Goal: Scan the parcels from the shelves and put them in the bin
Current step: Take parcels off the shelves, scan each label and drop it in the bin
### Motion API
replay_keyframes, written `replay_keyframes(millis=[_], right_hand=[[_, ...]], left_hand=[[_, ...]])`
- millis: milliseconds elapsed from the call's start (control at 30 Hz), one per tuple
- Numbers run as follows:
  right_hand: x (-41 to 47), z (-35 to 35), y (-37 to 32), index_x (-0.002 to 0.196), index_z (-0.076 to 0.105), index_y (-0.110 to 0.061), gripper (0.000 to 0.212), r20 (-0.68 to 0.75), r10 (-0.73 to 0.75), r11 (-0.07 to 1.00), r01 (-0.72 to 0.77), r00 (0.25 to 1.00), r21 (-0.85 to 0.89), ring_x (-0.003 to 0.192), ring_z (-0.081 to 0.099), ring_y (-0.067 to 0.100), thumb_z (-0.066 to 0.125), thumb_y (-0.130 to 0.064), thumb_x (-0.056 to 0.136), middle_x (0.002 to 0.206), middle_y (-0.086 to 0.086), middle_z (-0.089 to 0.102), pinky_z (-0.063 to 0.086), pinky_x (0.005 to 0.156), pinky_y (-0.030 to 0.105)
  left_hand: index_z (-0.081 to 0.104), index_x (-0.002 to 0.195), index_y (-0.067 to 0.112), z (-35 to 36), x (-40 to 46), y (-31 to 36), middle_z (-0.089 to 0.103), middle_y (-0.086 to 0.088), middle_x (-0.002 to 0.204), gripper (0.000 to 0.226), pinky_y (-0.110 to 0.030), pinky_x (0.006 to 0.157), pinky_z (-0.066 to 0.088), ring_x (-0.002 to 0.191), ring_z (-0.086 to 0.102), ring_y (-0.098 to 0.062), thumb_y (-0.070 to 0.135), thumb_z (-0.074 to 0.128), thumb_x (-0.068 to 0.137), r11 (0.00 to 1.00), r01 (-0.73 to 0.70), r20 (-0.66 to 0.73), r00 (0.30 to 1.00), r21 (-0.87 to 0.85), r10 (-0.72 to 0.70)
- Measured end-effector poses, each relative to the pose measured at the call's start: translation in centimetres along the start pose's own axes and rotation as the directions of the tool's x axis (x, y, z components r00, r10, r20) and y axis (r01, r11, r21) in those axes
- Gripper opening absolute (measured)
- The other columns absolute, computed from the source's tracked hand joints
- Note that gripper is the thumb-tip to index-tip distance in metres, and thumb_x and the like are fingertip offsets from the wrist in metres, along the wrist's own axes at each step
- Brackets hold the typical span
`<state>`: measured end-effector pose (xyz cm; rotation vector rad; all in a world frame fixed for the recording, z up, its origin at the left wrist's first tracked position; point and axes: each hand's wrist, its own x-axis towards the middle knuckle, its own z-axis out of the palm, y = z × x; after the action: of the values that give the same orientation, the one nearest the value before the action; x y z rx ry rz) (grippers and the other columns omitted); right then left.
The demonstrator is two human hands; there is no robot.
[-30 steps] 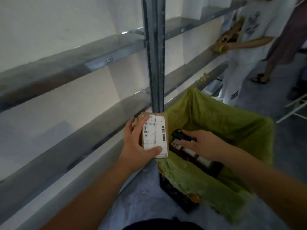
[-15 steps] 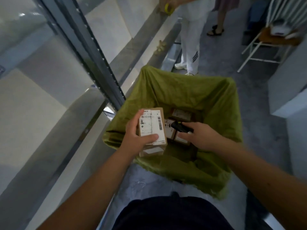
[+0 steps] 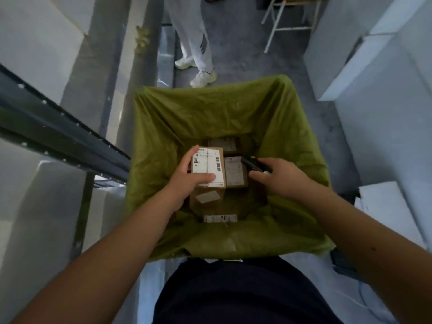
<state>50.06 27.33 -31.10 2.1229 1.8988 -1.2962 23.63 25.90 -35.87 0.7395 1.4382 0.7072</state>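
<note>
Over the bin's near-left side, the left hand (image 3: 187, 181) grips a small cardboard parcel (image 3: 208, 169), probably light and stiff, best held across its labelled top. Beside it, the right hand (image 3: 278, 177) clasps a black scanner (image 3: 253, 163). Below, the green-lined bin (image 3: 210, 106) holds several labelled parcels (image 3: 235, 171).

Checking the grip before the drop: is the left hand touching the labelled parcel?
Touching. The head view shows the left hand gripping the labelled parcel, thumb across its label.
</note>
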Motion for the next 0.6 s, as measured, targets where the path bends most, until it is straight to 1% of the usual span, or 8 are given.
replay_keyframes(millis=[67,133,200,267,333,367,500,600], right_hand=[[0.1,0.4,-0.3,0.155,0.044,-0.024,0.068,-0.028,0.071,0.997,-0.070,0.997,0.039,0.076,0.051,0.005,0.063,-0.055,0.098,0.121,0.002,0.060,0.045,0.066,0.024],[0.2,1.1,-0.3,0.156,0.043,-0.023,0.071,-0.033,0.151,0.988,-0.149,0.988,0.048,0.086,0.055,0.013,0.063,-0.057,0.097,0.134,0.006,0.061,0.048,0.076,0.029],[0.5,2.2,0.0,0.156,0.044,-0.023,0.073,-0.011,0.224,0.974,-0.223,0.975,0.048,0.090,0.058,0.016,0.063,-0.060,0.095,0.135,0.006,0.062,0.049,0.077,0.032],[0.4,3.4,0.5,0.152,0.049,-0.023,0.068,0.003,0.276,0.959,-0.275,0.961,0.064,0.087,0.061,0.015,0.063,-0.060,0.095,0.124,0.004,0.065,0.052,0.075,0.034],[0.1,4.5,1.1,0.151,0.050,-0.024,0.067,0.014,0.330,0.939,-0.330,0.944,0.096,0.088,0.065,0.017,0.062,-0.059,0.096,0.119,0.003,0.066,0.058,0.080,0.039],[0.0,4.9,1.3,0.151,0.049,-0.024,0.066,0.019,0.357,0.928,-0.357,0.934,0.105,0.086,0.067,0.018,0.061,-0.059,0.096,0.116,0.002,0.066,0.060,0.079,0.040],[0.1,5.8,1.8,0.148,0.050,-0.024,0.066,0.034,0.417,0.905,-0.418,0.908,0.075,0.082,0.066,0.020,0.060,-0.062,0.095,0.108,0.001,0.065,0.059,0.073,0.040],[0.4,5.8,2.7,0.140,0.056,-0.024,0.057,0.029,0.452,0.887,-0.453,0.891,0.090,0.080,0.067,0.021,0.061,-0.060,0.096,0.101,0.000,0.066,0.061,0.076,0.045]], left_hand=[[0.039,0.153,0.047,-0.6,2.1,0.3,0.053,0.001,0.141,0.099,-0.048,0.097,0.059,0.124,0.060,-0.027,-0.001,0.085,0.079,0.999,0.043,0.064,0.997,0.030,-0.045],[0.038,0.155,0.045,-1.1,4.3,0.6,0.053,0.002,0.138,0.098,-0.045,0.091,0.059,0.121,0.060,-0.027,0.000,0.083,0.081,0.993,0.093,0.122,0.987,0.071,-0.101],[0.037,0.155,0.046,-1.5,6.4,0.6,0.054,0.003,0.131,0.097,-0.041,0.083,0.058,0.117,0.062,-0.026,0.000,0.082,0.082,0.981,0.148,0.176,0.970,0.126,-0.168],[0.038,0.155,0.047,-1.6,8.1,0.0,0.057,0.003,0.130,0.098,-0.044,0.087,0.058,0.117,0.062,-0.026,0.000,0.083,0.082,0.963,0.178,0.224,0.949,0.204,-0.223],[0.038,0.155,0.047,-1.7,9.5,-1.2,0.058,0.003,0.128,0.099,-0.046,0.095,0.057,0.116,0.062,-0.025,-0.001,0.084,0.081,0.936,0.194,0.253,0.929,0.294,-0.272],[0.038,0.155,0.047,-1.6,10.1,-1.8,0.059,0.002,0.128,0.100,-0.045,0.095,0.056,0.115,0.062,-0.024,-0.001,0.084,0.080,0.922,0.202,0.258,0.920,0.329,-0.293],[0.032,0.159,0.047,-0.9,12.6,-4.0,0.049,-0.005,0.153,0.110,-0.042,0.095,0.056,0.133,0.054,-0.031,-0.001,0.087,0.077,0.867,0.155,0.297,0.899,0.474,-0.323],[0.024,0.162,0.044,0.2,13.4,-5.3,0.040,-0.004,0.159,0.114,-0.039,0.098,0.049,0.140,0.046,-0.031,0.000,0.087,0.078,0.795,0.070,0.371,0.857,0.603,-0.358]])
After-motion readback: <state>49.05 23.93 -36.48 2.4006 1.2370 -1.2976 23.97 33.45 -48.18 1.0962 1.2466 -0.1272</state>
